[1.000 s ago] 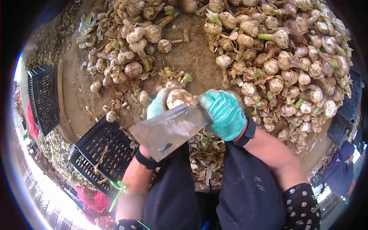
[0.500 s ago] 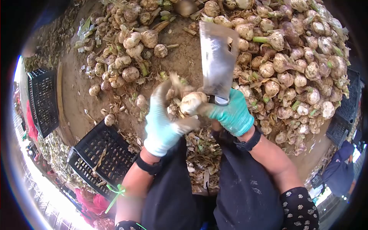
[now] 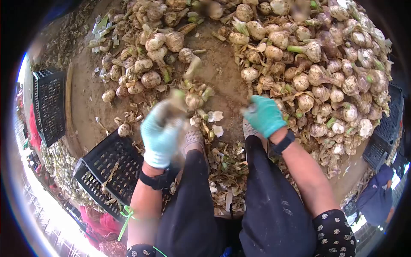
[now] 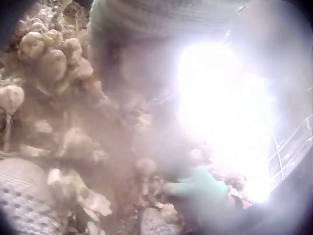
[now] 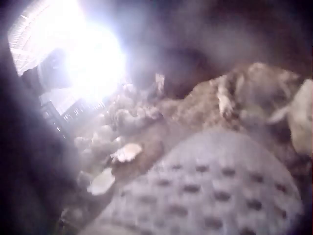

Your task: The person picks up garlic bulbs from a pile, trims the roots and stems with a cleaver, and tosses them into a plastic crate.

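Note:
My left hand (image 3: 160, 132), in a pale green glove with brown-stained fingers, is blurred above the ground between the black crate and my knee. I cannot tell whether a garlic bulb lies inside its fingers. My right hand (image 3: 264, 118), gloved in green, is beside the big garlic pile (image 3: 325, 85) with its fingers curled. The cleaver it gripped half a second ago is almost hidden there, its blade out of sight. Between the hands a garlic bulb (image 3: 194, 100) lies among trimmings on the soil. A pale stem piece (image 3: 192, 68) shows above it.
A black perforated crate (image 3: 141, 160) stands beside my left forearm, another crate (image 3: 49, 107) farther left. More garlic (image 3: 150, 64) is heaped at the upper left. Perforated shoes (image 3: 193, 139) and peelings (image 3: 227, 171) are below. At far right a person (image 3: 374, 197) is near more crates.
The hands have moved apart: the left went left, off the bulb between them, and the right lowered beside the pile. The raised cleaver blade has gone from sight. A stem piece appears farther up.

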Motion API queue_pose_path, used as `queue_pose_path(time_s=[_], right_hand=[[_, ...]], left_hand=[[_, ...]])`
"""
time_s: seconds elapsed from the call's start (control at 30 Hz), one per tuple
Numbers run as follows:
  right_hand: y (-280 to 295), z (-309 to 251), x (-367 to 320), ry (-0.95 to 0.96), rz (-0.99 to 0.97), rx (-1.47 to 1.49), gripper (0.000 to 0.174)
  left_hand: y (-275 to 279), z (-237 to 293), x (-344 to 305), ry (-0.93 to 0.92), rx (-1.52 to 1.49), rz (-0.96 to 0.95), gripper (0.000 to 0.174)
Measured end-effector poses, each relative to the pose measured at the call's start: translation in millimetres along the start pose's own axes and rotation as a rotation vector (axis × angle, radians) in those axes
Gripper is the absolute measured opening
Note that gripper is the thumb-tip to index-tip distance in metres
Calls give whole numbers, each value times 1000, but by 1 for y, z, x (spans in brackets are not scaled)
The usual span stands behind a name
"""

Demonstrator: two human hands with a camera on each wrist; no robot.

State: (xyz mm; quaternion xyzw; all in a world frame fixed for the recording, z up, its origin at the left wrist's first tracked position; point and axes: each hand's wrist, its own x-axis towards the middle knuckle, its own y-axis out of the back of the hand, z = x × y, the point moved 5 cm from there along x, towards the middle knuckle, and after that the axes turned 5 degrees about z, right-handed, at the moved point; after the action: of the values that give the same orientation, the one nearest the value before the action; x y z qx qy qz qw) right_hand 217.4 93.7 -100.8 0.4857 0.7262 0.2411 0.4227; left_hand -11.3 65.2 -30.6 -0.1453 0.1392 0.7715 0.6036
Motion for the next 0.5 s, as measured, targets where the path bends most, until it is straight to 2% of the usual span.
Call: queue_pose_path(time_s=[0.07, 0.1, 0.13, 0.17, 0.2, 0.27, 0.3, 0.33, 0.37, 0.4, 0.43, 0.5], right_hand=[[7, 6, -14, -210, 83, 405, 25], [2, 8, -14, -203, 72, 411, 25], [-4, 9, -12, -176, 89, 448, 36], [-9, 7, -11, -154, 102, 487, 46], [-8, 1, -12, -147, 87, 496, 46], [3, -8, -9, -205, 26, 489, 45], [9, -8, -10, -196, 71, 537, 43], [7, -2, -8, -198, 72, 539, 43], [2, 8, -10, -215, 99, 556, 43], [0, 14, -12, -229, 124, 570, 42], [-3, 12, -13, -218, 114, 611, 41], [-8, 0, -14, -215, 82, 566, 41]], left_hand=[[15, 0, 14, 73, 107, 141, 23], [11, 6, 17, -12, 181, 92, 36], [-11, 22, 4, 40, -364, -79, 42], [-43, 59, -9, -34, -505, -204, 43], [-63, 87, -18, -108, -645, -327, 44], [-16, 47, 10, -19, -187, -130, 40], [8, 22, 22, -64, 53, 51, 33], [44, -16, 37, -113, 469, 204, 29], [63, -29, 40, -1, 816, 333, 37], [88, -54, 44, 66, 1135, 356, 49], [96, -65, 43, 213, 1157, 367, 54], [95, -85, 46, 363, 1207, 295, 54]])
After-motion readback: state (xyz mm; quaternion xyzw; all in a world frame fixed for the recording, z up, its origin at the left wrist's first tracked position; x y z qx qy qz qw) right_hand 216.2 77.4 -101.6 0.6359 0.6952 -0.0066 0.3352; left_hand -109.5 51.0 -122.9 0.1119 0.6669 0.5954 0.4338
